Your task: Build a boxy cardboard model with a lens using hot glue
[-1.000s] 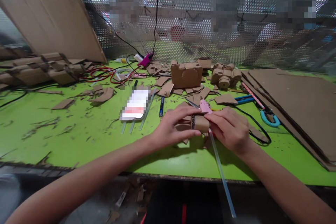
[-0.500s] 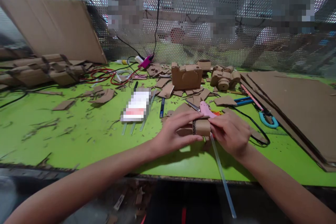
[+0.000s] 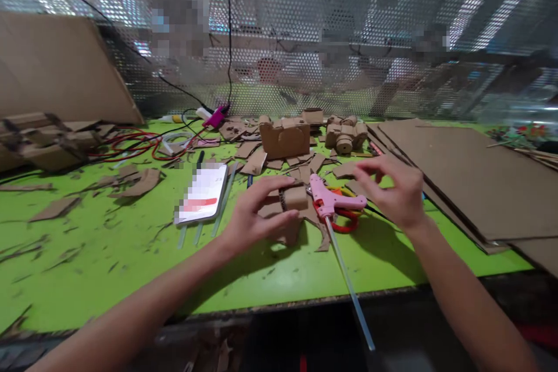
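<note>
My left hand [image 3: 257,212] is closed around a small cardboard piece [image 3: 295,197] with a rolled, rounded end and a corrugated edge. My right hand [image 3: 394,192] is raised over the table to the right, its thumb and forefinger pinched together. Whether anything small is between those fingertips cannot be made out. Between the hands lies a pink glue gun [image 3: 325,197], a long clear glue stick [image 3: 351,285] jutting from its back end past the table's front edge. Red-handled scissors [image 3: 349,224] lie partly beneath the gun.
Cardboard camera-like models [image 3: 285,139] stand at the back among scraps. Flat cardboard sheets [image 3: 462,174] are stacked on the right. A phone [image 3: 203,192] rests on clear glue sticks to the left. Red and black cables [image 3: 131,142] run behind, before a perforated metal screen [image 3: 279,23].
My right hand has left the cardboard piece and moved up and right, uncovering the glue gun and scissors. My left hand still holds the piece. The view has turned rightward.
</note>
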A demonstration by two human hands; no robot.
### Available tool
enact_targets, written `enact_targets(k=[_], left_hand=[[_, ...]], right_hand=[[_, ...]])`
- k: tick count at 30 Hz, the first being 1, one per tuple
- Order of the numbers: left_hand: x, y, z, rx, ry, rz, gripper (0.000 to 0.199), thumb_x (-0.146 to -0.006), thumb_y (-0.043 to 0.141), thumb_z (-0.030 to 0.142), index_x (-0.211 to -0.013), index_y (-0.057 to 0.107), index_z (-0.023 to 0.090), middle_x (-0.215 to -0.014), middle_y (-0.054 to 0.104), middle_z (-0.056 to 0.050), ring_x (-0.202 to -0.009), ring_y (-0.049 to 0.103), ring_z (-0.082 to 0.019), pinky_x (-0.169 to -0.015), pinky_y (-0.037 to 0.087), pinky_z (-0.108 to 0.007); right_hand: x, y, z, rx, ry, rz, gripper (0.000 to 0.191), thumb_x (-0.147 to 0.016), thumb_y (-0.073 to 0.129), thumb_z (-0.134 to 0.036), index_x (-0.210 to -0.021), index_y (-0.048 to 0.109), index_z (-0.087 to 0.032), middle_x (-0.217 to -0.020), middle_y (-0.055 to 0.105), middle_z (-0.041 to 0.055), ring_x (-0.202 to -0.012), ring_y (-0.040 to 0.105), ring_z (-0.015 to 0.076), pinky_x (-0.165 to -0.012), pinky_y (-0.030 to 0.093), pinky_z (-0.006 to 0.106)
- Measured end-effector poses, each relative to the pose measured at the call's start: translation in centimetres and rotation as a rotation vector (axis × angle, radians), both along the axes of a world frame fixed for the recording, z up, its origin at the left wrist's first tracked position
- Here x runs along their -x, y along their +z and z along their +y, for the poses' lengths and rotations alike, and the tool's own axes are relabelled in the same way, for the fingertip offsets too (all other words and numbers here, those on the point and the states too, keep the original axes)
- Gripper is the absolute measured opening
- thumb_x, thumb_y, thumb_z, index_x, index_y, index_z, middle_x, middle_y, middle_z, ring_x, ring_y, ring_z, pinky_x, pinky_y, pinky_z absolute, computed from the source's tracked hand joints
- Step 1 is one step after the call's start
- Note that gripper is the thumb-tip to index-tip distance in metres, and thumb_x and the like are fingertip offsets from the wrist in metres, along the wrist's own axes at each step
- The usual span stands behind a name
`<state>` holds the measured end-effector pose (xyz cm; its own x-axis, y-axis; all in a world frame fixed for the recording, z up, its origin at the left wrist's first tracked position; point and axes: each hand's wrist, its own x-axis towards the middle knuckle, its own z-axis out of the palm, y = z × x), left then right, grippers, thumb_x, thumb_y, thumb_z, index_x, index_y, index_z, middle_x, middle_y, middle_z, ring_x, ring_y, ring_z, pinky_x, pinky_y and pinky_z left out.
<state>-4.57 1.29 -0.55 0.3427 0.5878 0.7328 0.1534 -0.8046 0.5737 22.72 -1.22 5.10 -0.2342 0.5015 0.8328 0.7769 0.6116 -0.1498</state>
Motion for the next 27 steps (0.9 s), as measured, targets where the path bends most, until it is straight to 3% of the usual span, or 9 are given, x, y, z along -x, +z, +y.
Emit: enact_targets(k=[2, 4, 6, 9, 13, 16, 21, 24, 27], left_hand=[[0.4, -0.2, 0.5, -0.072, 0.02, -0.002, 0.041, -0.083, 0.076, 0.031, -0.121, 0.065, 0.025, -0.116, 0.071, -0.009, -0.11, 0.068, -0.023, -0.09, 0.061, -0.036], [0.6, -0.3, 0.8, -0.138, 0.021, -0.004, 0.04, -0.083, 0.075, 0.029, -0.121, 0.063, 0.025, -0.118, 0.07, -0.011, -0.112, 0.068, -0.023, -0.089, 0.061, -0.035], [0.7, -0.2, 0.9, -0.21, 0.017, 0.0, 0.039, -0.085, 0.074, 0.028, -0.122, 0.061, 0.024, -0.118, 0.069, -0.012, -0.112, 0.068, -0.023, -0.087, 0.061, -0.035], [0.7, 0.2, 0.9, -0.346, 0.03, 0.033, 0.041, -0.086, 0.072, 0.026, -0.124, 0.058, 0.024, -0.119, 0.068, -0.011, -0.109, 0.069, -0.023, -0.088, 0.06, -0.038], [1.4, 0.9, 1.3, -0.401, 0.072, 0.02, 0.044, -0.084, 0.072, 0.023, -0.125, 0.057, 0.026, -0.121, 0.066, -0.011, -0.113, 0.067, -0.024, -0.09, 0.059, -0.04], [2.1, 1.0, 1.8, -0.332, 0.102, -0.056, 0.045, -0.082, 0.074, 0.02, -0.124, 0.058, 0.025, -0.123, 0.063, -0.012, -0.117, 0.064, -0.026, -0.091, 0.059, -0.041], [2.3, 0.8, 2.4, -0.276, 0.1, -0.055, 0.038, -0.081, 0.075, 0.02, -0.117, 0.062, 0.024, -0.121, 0.065, -0.012, -0.116, 0.065, -0.026, -0.087, 0.061, -0.038], [2.0, 0.8, 2.4, -0.284, 0.119, -0.033, 0.035, -0.08, 0.076, 0.021, -0.113, 0.064, 0.022, -0.117, 0.067, -0.011, -0.112, 0.067, -0.025, -0.087, 0.062, -0.037], [2.0, 0.9, 2.3, -0.232, 0.142, -0.048, 0.034, -0.082, 0.075, 0.026, -0.114, 0.064, 0.021, -0.119, 0.066, -0.012, -0.114, 0.067, -0.025, -0.084, 0.064, -0.036]], right_hand=[[-3.1, 0.3, 0.2, 0.2, -0.199, 0.145, 0.013, -0.088, 0.065, -0.031, -0.093, 0.071, -0.021, -0.082, 0.076, 0.0039, -0.066, 0.068, 0.0165, -0.055, 0.051, 0.027], [-5.5, 0.0, -0.2, 0.403, -0.279, 0.164, 0.02, -0.084, 0.066, -0.038, -0.091, 0.072, -0.02, -0.078, 0.074, 0.0042, -0.065, 0.067, 0.0179, -0.053, 0.049, 0.028], [-6.3, -0.5, -1.2, 0.564, -0.279, 0.091, 0.025, -0.084, 0.065, -0.042, -0.09, 0.072, -0.02, -0.082, 0.075, 0.0055, -0.069, 0.067, 0.0194, -0.057, 0.05, 0.029], [-4.9, -0.8, -3.2, 0.714, -0.23, -0.079, 0.027, -0.091, 0.056, -0.042, -0.089, 0.073, -0.022, -0.086, 0.076, 0.0057, -0.072, 0.068, 0.0199, -0.059, 0.049, 0.03], [-2.8, 0.0, -4.2, 0.691, -0.215, -0.334, 0.025, -0.091, 0.051, -0.022, -0.108, 0.069, -0.021, -0.108, 0.075, 0.0088, -0.093, 0.07, 0.0247, -0.074, 0.053, 0.034], [-2.5, 0.4, -3.6, 0.667, -0.29, -0.464, 0.026, -0.091, 0.052, -0.024, -0.112, 0.067, -0.018, -0.113, 0.073, 0.013, -0.102, 0.068, 0.0298, -0.077, 0.053, 0.038], [-0.9, -2.1, -2.4, 0.619, -0.191, -0.621, 0.035, -0.094, 0.058, -0.036, -0.122, 0.064, -0.017, -0.128, 0.067, 0.016, -0.118, 0.061, 0.0341, -0.091, 0.051, 0.047], [-0.8, -3.3, -1.3, 0.6, -0.18, -0.616, 0.028, -0.098, 0.05, -0.032, -0.115, 0.068, -0.019, -0.115, 0.073, 0.0134, -0.107, 0.066, 0.0311, -0.086, 0.052, 0.045], [-3.3, -2.8, 0.1, 0.532, -0.112, -0.495, 0.028, -0.098, 0.048, -0.029, -0.115, 0.068, -0.019, -0.113, 0.074, 0.0134, -0.099, 0.068, 0.0285, -0.083, 0.053, 0.042]])
